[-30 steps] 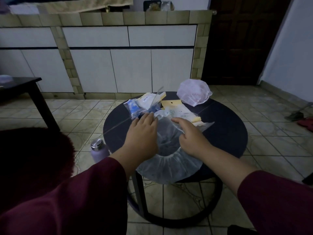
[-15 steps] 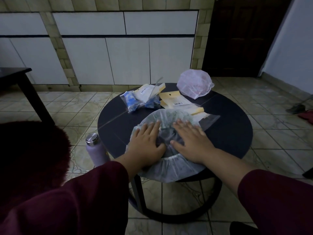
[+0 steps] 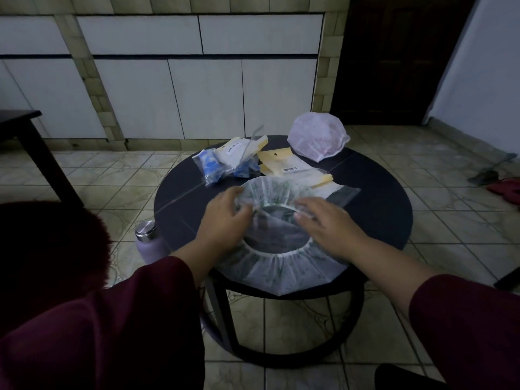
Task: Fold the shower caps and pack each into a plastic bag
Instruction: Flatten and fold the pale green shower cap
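A clear shower cap with a green print (image 3: 277,267) lies on the near half of the round black table (image 3: 374,209), its elastic opening facing up. My left hand (image 3: 222,218) pinches the cap's far rim on the left. My right hand (image 3: 326,220) pinches the same rim on the right, and that far edge stands lifted off the table. A pinkish shower cap (image 3: 318,139) sits puffed up at the table's far right. Plastic bags with yellow header cards (image 3: 284,164) lie behind the green cap. Bagged blue-print caps (image 3: 222,164) lie at the far left.
A lilac bottle with a steel lid (image 3: 147,240) stands on the tiled floor left of the table. A dark side table (image 3: 33,144) is at the far left. White cabinets line the back wall. Something red lies on the floor at the right edge (image 3: 505,190).
Both hands went from pressing flat on the cap to gripping its far rim and lifting it toward me. The camera tilted down a little.
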